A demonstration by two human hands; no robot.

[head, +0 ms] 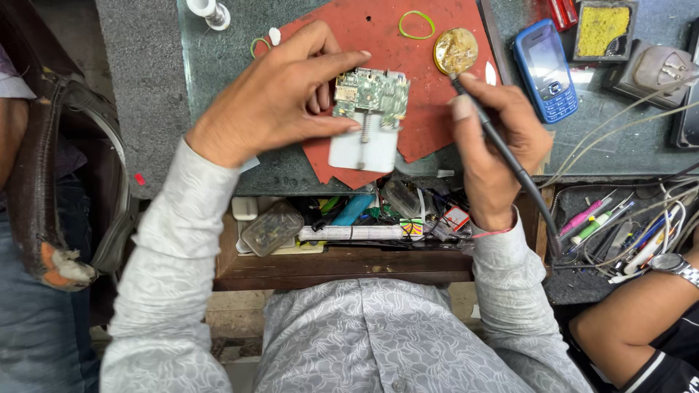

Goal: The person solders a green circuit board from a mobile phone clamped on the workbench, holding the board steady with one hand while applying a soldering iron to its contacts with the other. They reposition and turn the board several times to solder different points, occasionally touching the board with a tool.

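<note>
A green circuit board (371,93) is clamped in a white holder (362,151) on a red mat (378,36). My left hand (273,98) grips the holder and board from the left, thumb and fingers around the edge. My right hand (495,138) holds a black soldering iron (502,149) like a pen. Its tip touches a round brass-coloured tin (456,52) just right of the board. The iron's cable runs down toward the drawer.
A blue keypad phone (546,69), a yellow sponge in a tray (602,28) and a plug adapter (659,67) lie to the right. An open drawer (342,262) below holds small tools and boxes. Another person's arm with a wristwatch (673,263) reaches in at right; a person stands at left.
</note>
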